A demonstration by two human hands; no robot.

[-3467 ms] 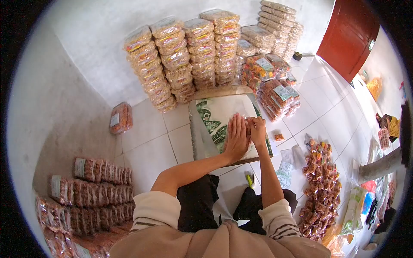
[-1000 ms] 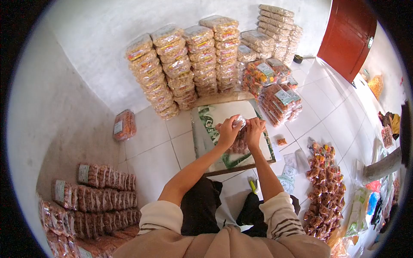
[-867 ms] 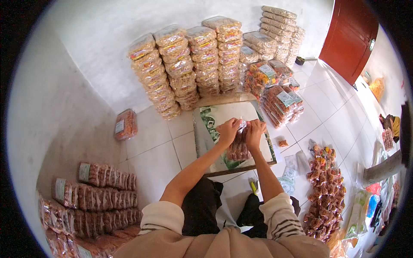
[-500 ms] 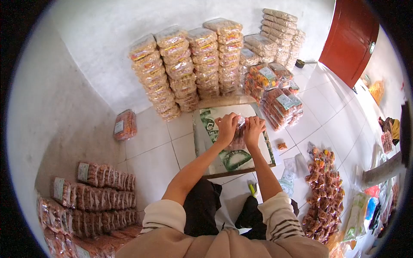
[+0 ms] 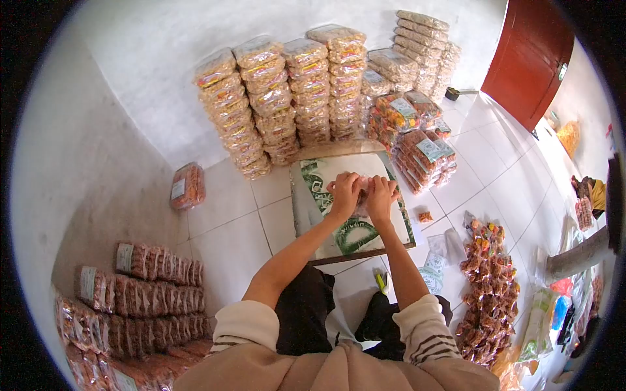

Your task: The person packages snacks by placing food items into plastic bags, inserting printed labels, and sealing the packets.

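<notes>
Between my two hands is a clear plastic bag (image 5: 361,207) with dark brownish contents, mostly hidden by the fingers. It rests over a low board (image 5: 315,238) covered in white and green printed sheet. My left hand (image 5: 344,193) has its fingers curled and pinched at the bag's upper left. Opposite it, my right hand (image 5: 381,197) grips the upper right side, fingers bent inward. The two hands nearly meet at the bag's top edge. Right of the board lies a small orange-brown packet (image 5: 425,217).
Tall stacks of bagged snacks (image 5: 270,98) stand along the wall, with labelled packs (image 5: 422,156) beside them. Rows of packed bags (image 5: 153,293) fill the lower left. A heap of filled bags (image 5: 488,293), empty plastic bags (image 5: 447,247) and a green-handled tool (image 5: 381,282) lie on the floor.
My hands have drawn closer together at the top of the bag, and less of the bag shows between them. The whole view has shifted slightly.
</notes>
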